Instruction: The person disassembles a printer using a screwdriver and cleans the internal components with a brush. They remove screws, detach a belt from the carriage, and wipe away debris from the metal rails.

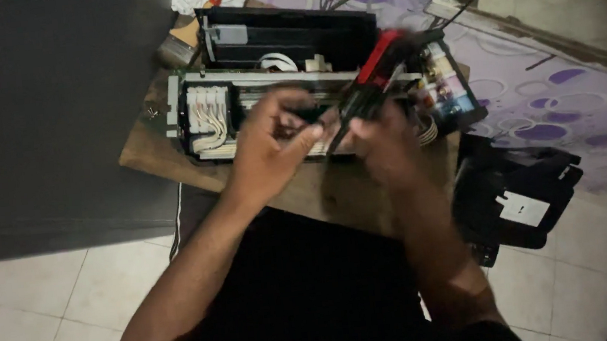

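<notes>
- pale floor tiles (49, 306) surround our low wooden table (160, 143), which carries an opened printer (239, 114).
- our right hand (382, 141) is closed around a red-and-black screwdriver (373, 82), its handle slanting up past the grip.
- our left hand (272, 147) pinches near the tip, probably steadying it just above the printer.
</notes>
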